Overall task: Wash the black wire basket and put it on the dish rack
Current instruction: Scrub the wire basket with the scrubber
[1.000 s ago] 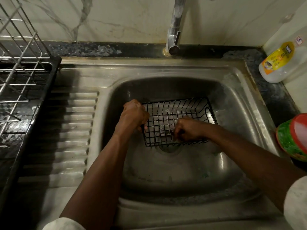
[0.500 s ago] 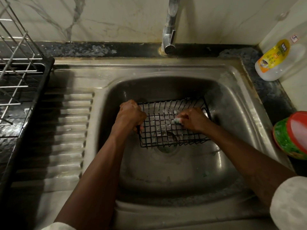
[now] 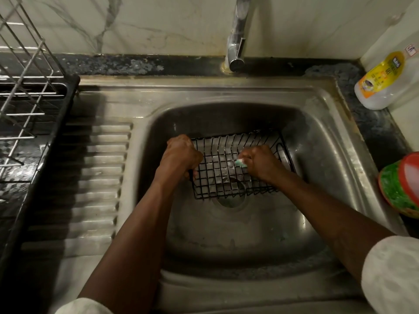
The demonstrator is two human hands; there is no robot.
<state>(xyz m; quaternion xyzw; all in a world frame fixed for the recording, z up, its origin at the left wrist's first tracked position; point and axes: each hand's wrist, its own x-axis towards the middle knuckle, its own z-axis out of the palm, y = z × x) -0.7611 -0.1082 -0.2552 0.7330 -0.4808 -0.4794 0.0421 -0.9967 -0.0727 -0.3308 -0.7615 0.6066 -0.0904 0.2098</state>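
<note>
The black wire basket (image 3: 217, 168) sits in the steel sink (image 3: 317, 141) above the drain. My left hand (image 3: 181, 155) is closed around the basket's left rim. My right hand (image 3: 260, 160) is inside the basket near its right side, fingers closed on a small green-and-white scrubber (image 3: 240, 163) pressed against the wires. The dish rack (image 3: 25, 105), silver wire over a black tray, stands at the far left on the counter.
The tap (image 3: 237, 44) rises behind the sink, with no water visible. A ribbed drainboard (image 3: 95, 173) lies between sink and rack. A bottle with a yellow label (image 3: 385, 82) lies at the back right; a red-and-green container (image 3: 403, 184) sits at the right edge.
My right hand has moved with the scrubber from the basket's middle up toward its right side. My left hand keeps its hold on the left rim. The view has shifted slightly.
</note>
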